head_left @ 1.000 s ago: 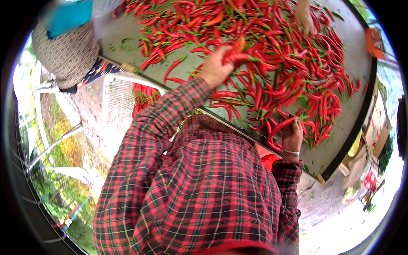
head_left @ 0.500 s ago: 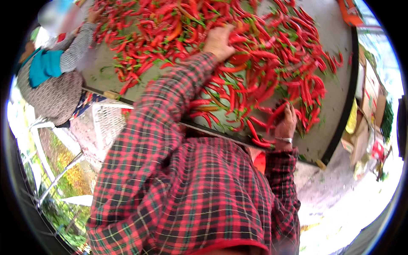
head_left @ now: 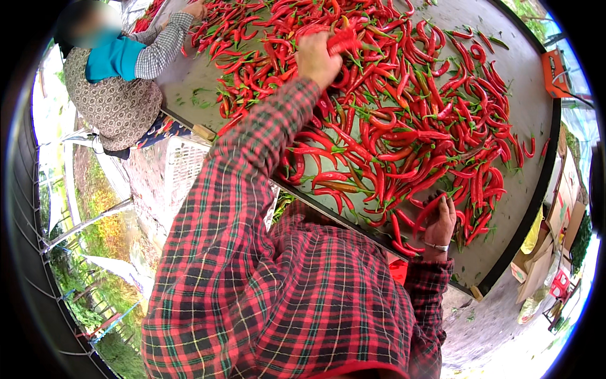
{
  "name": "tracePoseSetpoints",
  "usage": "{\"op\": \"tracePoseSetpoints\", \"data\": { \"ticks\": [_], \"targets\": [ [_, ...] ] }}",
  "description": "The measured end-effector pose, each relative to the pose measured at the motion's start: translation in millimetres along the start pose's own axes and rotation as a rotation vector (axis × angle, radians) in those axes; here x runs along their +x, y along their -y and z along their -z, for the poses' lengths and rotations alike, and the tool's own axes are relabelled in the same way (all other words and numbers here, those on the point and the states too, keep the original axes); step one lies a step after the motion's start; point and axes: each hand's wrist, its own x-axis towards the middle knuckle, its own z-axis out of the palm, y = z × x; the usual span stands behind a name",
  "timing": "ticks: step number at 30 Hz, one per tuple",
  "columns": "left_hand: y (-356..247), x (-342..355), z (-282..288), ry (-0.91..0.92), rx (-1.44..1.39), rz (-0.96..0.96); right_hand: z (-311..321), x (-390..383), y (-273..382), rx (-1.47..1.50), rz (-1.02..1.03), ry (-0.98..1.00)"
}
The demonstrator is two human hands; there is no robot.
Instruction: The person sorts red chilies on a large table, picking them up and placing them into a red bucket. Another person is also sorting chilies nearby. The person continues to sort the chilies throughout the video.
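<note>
Red peppers point(head_left: 429, 135) lie spread across a grey table point(head_left: 530, 114), and near its close edge a person's right hand point(head_left: 442, 218) loosely curls around one pepper point(head_left: 428, 213), seemingly for steadiness, while the farther left hand point(head_left: 317, 60) apparently grips a blurred bunch point(head_left: 344, 42).

No lettering, label, number or sign can be read anywhere.

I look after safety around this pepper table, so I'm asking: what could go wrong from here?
Red peppers lie right at the near edge of the table; the right sleeve might knock some off.
The left hand and right hand look bare, so pepper juice could irritate the skin.
</note>
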Motion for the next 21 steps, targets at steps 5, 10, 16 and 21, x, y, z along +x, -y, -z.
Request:
{"op": "tracePoseSetpoints", "data": {
  "ticks": [5,10,16,21],
  "targets": [
    [70,54,-33,0.283,0.261,-0.001,-8,-2,-1,0.007,-0.012,0.022],
    [6,34,-26,0.509,0.251,0.037,-21,-4,-8,-0.03,-0.038,0.057],
    [-43,-83,-34,0.591,-0.187,0.129,-47,-1,-14,-0.097,-0.083,0.068],
    [-52,-80,-8,0.363,-0.412,0.019,-48,-5,-9,-0.141,-0.1,0.067]
  ]
}}
